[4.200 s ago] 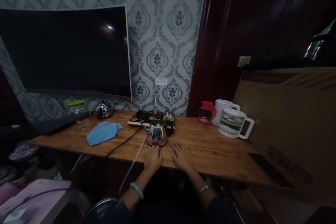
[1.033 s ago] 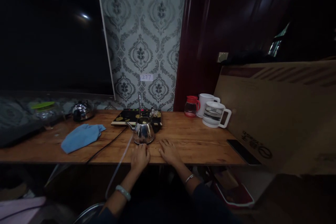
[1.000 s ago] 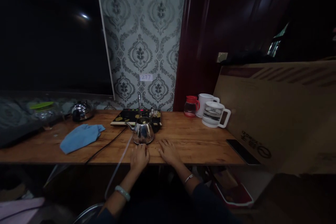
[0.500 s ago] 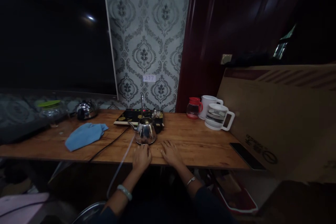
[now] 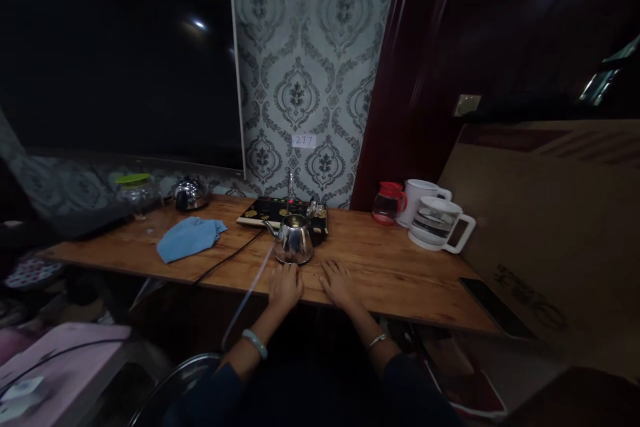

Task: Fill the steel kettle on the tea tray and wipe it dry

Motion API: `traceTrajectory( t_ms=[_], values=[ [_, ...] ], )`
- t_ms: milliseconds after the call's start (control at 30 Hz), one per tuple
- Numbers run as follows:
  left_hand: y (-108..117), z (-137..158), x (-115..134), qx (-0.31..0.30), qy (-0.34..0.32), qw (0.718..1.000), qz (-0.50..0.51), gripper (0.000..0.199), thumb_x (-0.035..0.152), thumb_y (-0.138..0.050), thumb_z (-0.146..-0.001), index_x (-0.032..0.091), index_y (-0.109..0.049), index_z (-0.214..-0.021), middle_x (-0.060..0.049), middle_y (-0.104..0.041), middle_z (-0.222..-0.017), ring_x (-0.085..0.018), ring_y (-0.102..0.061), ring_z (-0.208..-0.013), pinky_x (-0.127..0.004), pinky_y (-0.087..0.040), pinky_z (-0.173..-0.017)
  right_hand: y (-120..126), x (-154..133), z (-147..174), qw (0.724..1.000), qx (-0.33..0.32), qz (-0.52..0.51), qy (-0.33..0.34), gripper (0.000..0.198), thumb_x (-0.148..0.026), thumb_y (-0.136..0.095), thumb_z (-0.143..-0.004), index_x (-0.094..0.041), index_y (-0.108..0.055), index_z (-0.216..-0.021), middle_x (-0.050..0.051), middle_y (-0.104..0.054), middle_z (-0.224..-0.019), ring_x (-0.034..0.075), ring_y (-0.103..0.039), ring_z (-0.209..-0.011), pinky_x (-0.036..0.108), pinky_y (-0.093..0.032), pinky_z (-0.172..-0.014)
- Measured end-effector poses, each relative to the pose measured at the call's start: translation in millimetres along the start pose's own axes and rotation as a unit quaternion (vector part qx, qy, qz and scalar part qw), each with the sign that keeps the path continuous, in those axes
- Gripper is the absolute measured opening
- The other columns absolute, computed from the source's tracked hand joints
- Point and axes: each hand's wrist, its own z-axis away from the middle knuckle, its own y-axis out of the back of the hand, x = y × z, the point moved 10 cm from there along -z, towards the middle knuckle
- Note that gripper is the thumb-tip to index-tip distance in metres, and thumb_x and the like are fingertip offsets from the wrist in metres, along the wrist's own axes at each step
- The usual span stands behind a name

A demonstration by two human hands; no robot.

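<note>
A small shiny metal teapot stands upright on the wooden table, its lid off and its spout to the left. My left hand lies at the table's front edge, palm down, fingertips close to the pot's base; whether they touch it is hard to tell. To its right, my right hand rests flat on the wood with fingers spread, holding nothing. Behind the pot sits a black electric tea stove with gold flowers, small red and green lights and a thin upright metal spout.
A blue cloth, a second kettle and a green-lidded glass jar are on the left. On the right stand a red-lidded jug, a white-handled glass pot, a phone-like black slab and a large cardboard box. A clear tube hangs over the front edge.
The view has turned slightly to the left, so everything appears farther right. Both hands and the teapot keep their places on the table.
</note>
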Motion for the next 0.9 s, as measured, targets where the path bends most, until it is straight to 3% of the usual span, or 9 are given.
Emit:
traceTrajectory(
  t_ms=[900],
  values=[
    [3.8,0.4,1.8,0.001,-0.003,1.0,-0.022,0.021,0.023,-0.043,-0.087,0.019,-0.061,-0.096,-0.009,-0.063,-0.097,-0.025,-0.053,-0.095,-0.038,-0.035,-0.082,0.3,0.4,-0.4,1.0,0.008,-0.008,0.0,0.052,-0.037,-0.035,-0.093,-0.021,-0.042,-0.142,0.006,-0.041,-0.15,0.024,-0.031,-0.138,0.039,-0.021,-0.112]
  ],
)
